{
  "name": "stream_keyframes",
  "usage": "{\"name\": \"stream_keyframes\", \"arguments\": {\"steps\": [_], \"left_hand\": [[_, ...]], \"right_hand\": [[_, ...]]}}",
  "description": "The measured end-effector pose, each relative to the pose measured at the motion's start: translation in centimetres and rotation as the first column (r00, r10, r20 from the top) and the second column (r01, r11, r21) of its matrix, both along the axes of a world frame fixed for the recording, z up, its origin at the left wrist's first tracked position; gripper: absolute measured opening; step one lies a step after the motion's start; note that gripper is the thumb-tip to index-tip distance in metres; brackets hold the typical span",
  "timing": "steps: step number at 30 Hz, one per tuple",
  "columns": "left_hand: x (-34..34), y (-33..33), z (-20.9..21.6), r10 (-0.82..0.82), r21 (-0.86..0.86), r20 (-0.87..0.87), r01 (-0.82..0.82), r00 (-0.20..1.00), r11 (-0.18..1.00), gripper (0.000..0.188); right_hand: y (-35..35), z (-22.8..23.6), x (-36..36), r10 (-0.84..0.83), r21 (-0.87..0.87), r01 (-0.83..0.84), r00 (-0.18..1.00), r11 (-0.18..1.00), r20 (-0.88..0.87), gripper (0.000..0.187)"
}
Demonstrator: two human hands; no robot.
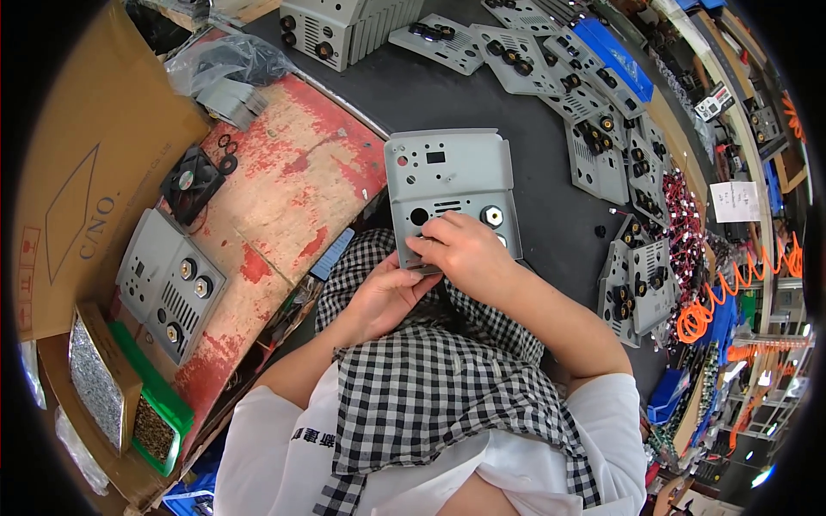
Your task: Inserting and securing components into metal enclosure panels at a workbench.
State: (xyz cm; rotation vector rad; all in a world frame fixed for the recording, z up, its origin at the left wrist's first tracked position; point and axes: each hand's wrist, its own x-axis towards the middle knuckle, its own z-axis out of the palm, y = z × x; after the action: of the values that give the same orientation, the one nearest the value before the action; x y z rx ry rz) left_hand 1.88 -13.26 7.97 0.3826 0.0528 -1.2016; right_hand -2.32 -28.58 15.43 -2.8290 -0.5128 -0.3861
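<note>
The panel (452,168) is in front of the body, its lower end above the apron (422,396); whether its upper end rests on the dark table (400,96) cannot be told. Assembly appears partial. One fitting (492,216) is seated at the panel's right side; the large hole at left is bare. The spare panel (138,295) on the red bench (288,172) shows three fittings, so further fitting probably remains, unless parts are hidden beneath the right hand (469,251).

Left hand (389,297): clamped on the panel's lower edge, forearm rising from lower left. Right hand: back upward, fingers curled together over the panel's lower left, forearm angled in from lower right; whether it grips a part cannot be told.
</note>
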Motion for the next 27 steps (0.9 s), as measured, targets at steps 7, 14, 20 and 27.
{"name": "stream_keyframes", "arguments": {"steps": [7,14,20,27], "left_hand": [[0.1,0.2,-0.5,-0.018,0.013,0.002,0.018,1.000,1.000,0.038],[0.5,0.3,-0.1,0.002,0.009,0.020,-0.003,1.000,1.000,0.038],[0.5,0.1,-0.9,-0.003,-0.011,0.002,0.003,1.000,1.000,0.039],[0.6,-0.1,-0.1,0.037,0.011,0.002,-0.037,0.999,0.999,0.040]], "right_hand": [[-0.1,0.7,0.2,0.040,-0.056,-0.045,0.995,0.997,-0.093,0.024],[0.3,0.7,0.7,0.003,-0.038,-0.007,0.994,0.999,-0.111,0.021],[0.6,0.5,1.1,-0.061,-0.143,0.045,0.992,0.989,-0.108,0.018],[-0.1,1.3,2.2,-0.290,-0.244,0.278,0.957,0.929,-0.012,0.019]]}}
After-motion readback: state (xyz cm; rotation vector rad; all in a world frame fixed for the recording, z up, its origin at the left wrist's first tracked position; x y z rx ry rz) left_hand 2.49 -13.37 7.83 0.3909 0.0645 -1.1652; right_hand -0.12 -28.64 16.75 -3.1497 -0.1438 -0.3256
